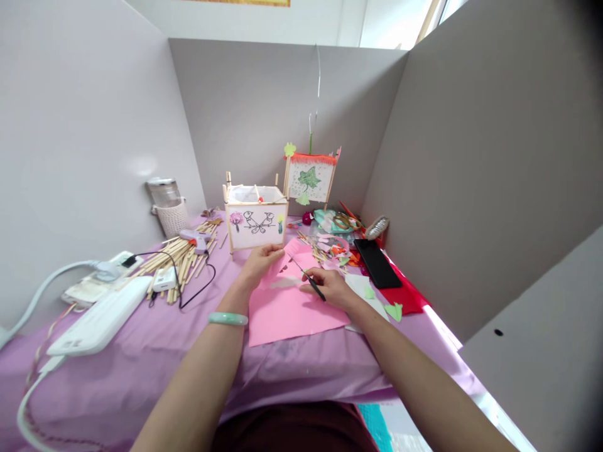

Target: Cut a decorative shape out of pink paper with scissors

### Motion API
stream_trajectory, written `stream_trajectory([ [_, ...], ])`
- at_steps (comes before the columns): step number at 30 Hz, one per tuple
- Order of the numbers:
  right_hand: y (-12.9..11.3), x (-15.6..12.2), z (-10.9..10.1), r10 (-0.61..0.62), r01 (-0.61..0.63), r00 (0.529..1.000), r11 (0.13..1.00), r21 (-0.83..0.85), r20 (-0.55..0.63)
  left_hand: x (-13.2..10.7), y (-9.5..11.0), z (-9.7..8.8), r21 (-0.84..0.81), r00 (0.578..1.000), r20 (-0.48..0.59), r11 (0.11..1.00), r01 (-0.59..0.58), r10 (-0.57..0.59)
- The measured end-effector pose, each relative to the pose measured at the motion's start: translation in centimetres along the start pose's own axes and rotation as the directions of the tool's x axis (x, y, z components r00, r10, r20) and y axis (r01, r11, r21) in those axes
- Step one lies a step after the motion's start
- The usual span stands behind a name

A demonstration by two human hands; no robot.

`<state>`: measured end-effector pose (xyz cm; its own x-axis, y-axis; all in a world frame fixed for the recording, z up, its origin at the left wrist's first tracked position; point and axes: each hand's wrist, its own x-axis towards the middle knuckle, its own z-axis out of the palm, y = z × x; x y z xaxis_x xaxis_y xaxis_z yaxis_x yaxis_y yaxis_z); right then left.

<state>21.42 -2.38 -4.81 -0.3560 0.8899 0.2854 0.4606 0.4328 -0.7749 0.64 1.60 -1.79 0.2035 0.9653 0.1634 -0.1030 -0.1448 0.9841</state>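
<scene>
My left hand (264,260) pinches the upper left part of a pink paper strip (306,251), its thumb and fingers closed near the lantern's base. My right hand (330,287) is closed round a slim tool with a black handle (316,290). A thin metal blade points from it up and left towards my left fingertips; its exact kind is unclear. Under both hands lies a larger pink sheet (296,317) with a torn or cut gap. Just behind stands a box-shaped stick lantern (257,227) with two birds drawn on its front.
A second lantern (311,179) with a leaf drawing stands behind. At left are wooden sticks (188,257), a glue gun (196,240), a white power strip (101,317) and a bottle (167,204). A black phone (378,262) lies right, by paper scraps. Grey panels enclose the table.
</scene>
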Motion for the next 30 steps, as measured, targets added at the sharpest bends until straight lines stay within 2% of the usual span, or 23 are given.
stream_trajectory([
  [11,-0.31,-0.12,-0.14,-0.011,0.011,1.000,0.999,-0.053,-0.004,0.04,-0.28,-0.43,-0.037,0.998,0.067,0.999,-0.002,0.004],
  [19,-0.25,-0.12,-0.07,-0.022,0.022,1.000,0.996,-0.085,-0.006,0.14,-0.61,-0.62,0.006,0.996,0.092,1.000,-0.010,0.010],
  [30,-0.44,-0.08,-0.01,-0.033,0.028,0.999,0.988,-0.149,-0.031,0.36,-0.80,-0.72,0.049,0.997,0.072,0.999,-0.023,0.019],
])
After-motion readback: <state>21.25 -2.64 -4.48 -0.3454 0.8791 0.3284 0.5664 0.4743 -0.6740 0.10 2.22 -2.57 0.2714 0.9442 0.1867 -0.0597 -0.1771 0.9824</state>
